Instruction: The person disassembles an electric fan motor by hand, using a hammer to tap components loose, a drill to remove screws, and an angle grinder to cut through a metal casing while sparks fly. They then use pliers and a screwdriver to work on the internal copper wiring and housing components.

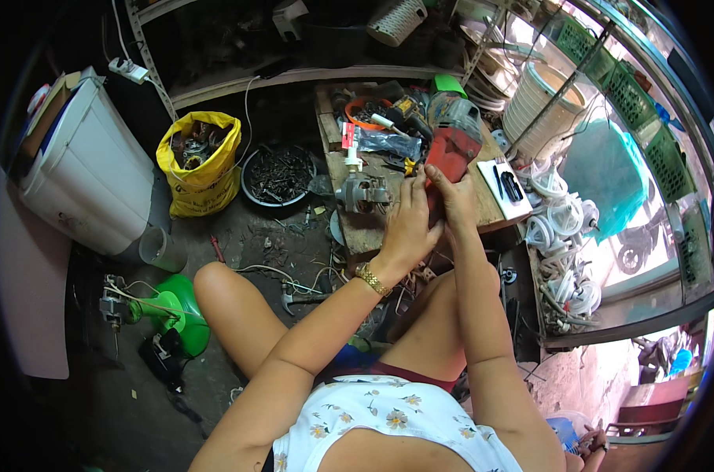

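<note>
Cluttered workshop floor and a low wooden counter fill my view, with shelves behind. From here I see both hands on a red power tool, a grinder by its look, lying on the counter with its grey head pointing away. My left hand lies flat against the tool's near end, fingers pressed together, probably steadying it. My right hand curls round the red body from the other side; I cannot tell how tightly it grips.

Just left of the left hand sits a small grey motor part, with a white bottle beyond it. Beyond the hands an orange bowl holds dark small parts. Right of the right hand lies a white pad with dark pens on it. Well to the left, a yellow sack stands open, full of metal scrap, and a black tub beside it holds dark rusty bits. A green fan base lies on the floor.
</note>
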`<state>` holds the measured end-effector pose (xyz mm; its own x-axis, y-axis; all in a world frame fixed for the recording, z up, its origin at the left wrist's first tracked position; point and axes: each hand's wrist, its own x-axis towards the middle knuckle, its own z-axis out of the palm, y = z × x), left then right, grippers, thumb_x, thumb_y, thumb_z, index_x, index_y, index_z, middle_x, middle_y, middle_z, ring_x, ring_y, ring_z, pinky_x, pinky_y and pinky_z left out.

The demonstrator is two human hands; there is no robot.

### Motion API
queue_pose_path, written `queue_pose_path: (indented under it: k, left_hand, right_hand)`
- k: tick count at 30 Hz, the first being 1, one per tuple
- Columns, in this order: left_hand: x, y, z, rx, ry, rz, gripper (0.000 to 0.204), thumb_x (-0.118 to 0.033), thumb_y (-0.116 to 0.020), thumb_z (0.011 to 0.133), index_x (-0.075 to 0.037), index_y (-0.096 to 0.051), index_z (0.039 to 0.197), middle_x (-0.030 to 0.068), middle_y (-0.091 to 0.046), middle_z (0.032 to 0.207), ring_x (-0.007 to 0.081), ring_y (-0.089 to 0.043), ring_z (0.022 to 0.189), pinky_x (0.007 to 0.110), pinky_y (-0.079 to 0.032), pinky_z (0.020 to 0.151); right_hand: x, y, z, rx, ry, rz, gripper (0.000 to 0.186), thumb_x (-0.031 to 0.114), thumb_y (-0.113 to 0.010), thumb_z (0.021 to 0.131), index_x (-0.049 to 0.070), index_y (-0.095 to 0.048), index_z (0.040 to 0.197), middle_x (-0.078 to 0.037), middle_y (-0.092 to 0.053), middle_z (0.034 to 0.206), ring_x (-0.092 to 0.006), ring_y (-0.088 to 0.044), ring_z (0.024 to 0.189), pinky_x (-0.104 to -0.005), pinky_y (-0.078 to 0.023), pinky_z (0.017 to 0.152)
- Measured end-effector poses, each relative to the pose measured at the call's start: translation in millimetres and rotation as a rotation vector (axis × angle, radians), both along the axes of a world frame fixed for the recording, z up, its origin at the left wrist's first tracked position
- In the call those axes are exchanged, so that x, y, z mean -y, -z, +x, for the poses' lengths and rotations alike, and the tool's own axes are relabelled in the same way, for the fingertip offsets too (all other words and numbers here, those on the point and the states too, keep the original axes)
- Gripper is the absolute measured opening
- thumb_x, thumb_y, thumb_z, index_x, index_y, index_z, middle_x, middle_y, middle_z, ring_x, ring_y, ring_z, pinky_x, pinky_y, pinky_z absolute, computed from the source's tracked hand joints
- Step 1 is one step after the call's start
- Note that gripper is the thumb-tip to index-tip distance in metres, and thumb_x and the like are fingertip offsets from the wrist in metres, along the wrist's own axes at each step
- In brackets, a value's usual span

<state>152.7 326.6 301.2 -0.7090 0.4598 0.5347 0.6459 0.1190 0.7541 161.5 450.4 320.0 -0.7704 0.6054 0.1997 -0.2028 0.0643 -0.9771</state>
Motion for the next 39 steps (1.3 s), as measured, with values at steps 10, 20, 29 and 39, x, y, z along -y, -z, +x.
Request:
queue_pose_path:
  k: [10, 20, 29, 39]
  left_hand:
    - [-17.1, 71.5, 12.4, 0.192, 0.046, 0.077, 0.070, -0.023, -0.078, 0.079, 0.002, -0.039, 0.133, 0.0179, -0.051, 0.123, 0.0253, -0.058, 0.102, 0.037, -0.050, 0.084]
    - [-36.6, 106.1, 34.8, 0.621, -0.075, -0.069, 0.040, -0.030, -0.072, 0.088, 0.001, -0.055, 0.107, 0.0142, -0.062, 0.079, 0.0232, -0.058, 0.064, 0.036, -0.049, 0.064]
    - [-48.6, 109.8, 36.9, 0.405, -0.100, -0.069, 0.032, -0.024, -0.064, 0.093, 0.004, -0.051, 0.103, 0.0189, -0.061, 0.082, 0.0304, -0.058, 0.070, 0.041, -0.046, 0.067]
    - [20.0, 82.2, -71.2, 0.097, -0.524, -0.089, 0.058, -0.038, -0.074, 0.083, 0.003, -0.047, 0.114, 0.0177, -0.048, 0.112, 0.0299, -0.049, 0.103, 0.041, -0.039, 0.093]
  right_hand:
    - [-70.5, 35.1, 3.7, -0.115, 0.069, -0.110, 0.040, 0.012, -0.078, 0.075, -0.001, -0.057, 0.107, -0.009, -0.066, 0.089, -0.0177, -0.066, 0.073, -0.0325, -0.056, 0.069]
    - [-72.3, 58.0, -1.2, -0.151, 0.187, -0.227, 0.045, 0.003, -0.079, 0.071, -0.003, -0.055, 0.108, -0.010, -0.065, 0.090, -0.0170, -0.065, 0.070, -0.0304, -0.055, 0.063]
    - [-83.6, 70.6, -5.4, -0.156, 0.196, -0.240, 0.043, 0.003, -0.078, 0.071, -0.002, -0.056, 0.108, -0.009, -0.065, 0.091, -0.0167, -0.065, 0.072, -0.0301, -0.054, 0.065]
    - [-115.5, 70.5, 12.1, -0.037, 0.212, -0.157, 0.037, 0.007, -0.077, 0.073, -0.002, -0.057, 0.103, -0.009, -0.064, 0.086, -0.0172, -0.064, 0.066, -0.0312, -0.054, 0.059]
